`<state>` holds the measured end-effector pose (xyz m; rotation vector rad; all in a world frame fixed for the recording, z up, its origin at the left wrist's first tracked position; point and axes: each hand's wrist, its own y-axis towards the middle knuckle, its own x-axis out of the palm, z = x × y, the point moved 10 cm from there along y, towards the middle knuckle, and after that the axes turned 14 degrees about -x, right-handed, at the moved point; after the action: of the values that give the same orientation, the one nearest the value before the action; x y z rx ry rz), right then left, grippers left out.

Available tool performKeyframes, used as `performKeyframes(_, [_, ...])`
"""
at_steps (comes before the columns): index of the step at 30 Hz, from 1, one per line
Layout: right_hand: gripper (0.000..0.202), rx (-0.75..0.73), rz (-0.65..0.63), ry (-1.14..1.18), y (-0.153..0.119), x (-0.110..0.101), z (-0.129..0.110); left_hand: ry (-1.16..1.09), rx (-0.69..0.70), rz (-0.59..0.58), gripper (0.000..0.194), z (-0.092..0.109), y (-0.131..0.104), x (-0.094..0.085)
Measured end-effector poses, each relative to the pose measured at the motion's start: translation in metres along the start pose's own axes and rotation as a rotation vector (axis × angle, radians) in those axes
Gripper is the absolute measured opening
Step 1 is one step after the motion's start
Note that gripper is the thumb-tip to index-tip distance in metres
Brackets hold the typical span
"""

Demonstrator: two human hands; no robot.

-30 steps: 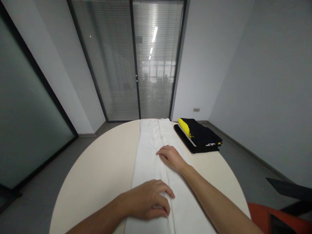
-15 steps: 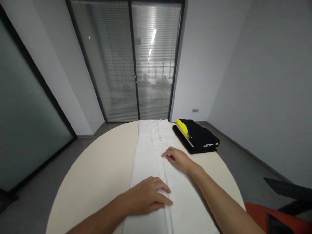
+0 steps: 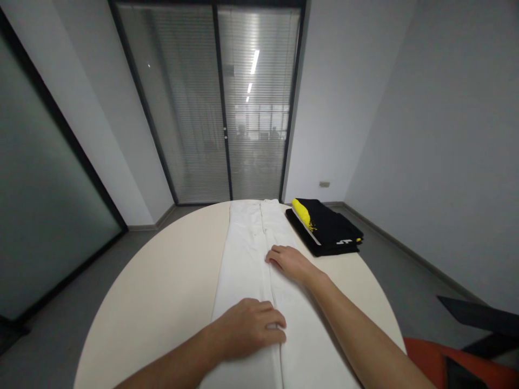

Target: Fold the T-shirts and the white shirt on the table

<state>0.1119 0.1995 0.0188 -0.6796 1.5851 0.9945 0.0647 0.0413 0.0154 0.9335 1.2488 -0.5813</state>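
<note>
White trousers (image 3: 239, 270) lie lengthwise on the round cream table (image 3: 162, 281), with a seam running down their middle. My left hand (image 3: 253, 327) rests on the nearer part of the cloth, its fingers curled at the central seam and closed on or against it. Farther up, my right hand (image 3: 287, 262) touches the cloth beside the same seam, fingers bent and pressed together. What the fingertips of either hand pinch, if anything, is too small to tell.
Folded black clothes (image 3: 332, 224) with a yellow patch are stacked at the table's far right. A red chair (image 3: 430, 359) with black armrests stands at the lower right. Beyond the table are glass panels with blinds (image 3: 194, 135).
My right hand has shifted slightly left, and its fingers have drawn together. The fingers of my left hand have curled in more at the seam.
</note>
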Motion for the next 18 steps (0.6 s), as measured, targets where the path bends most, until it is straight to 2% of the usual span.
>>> performKeyframes(9, [0.022,-0.003,0.056,0.043,0.002,-0.0037,-0.0068,0.004,0.024,0.008,0.021,0.004,-0.0016,-0.0035])
performKeyframes(14, [0.026,-0.039,0.067,0.08,0.0024,0.0024,-0.0086,-0.021,0.012,-0.01,0.02,0.0021,-0.0028,0.0009])
performKeyframes(18, [0.025,-0.028,0.038,0.079,0.0037,0.0035,-0.0076,-0.004,0.042,0.027,0.015,0.006,-0.0028,-0.0039])
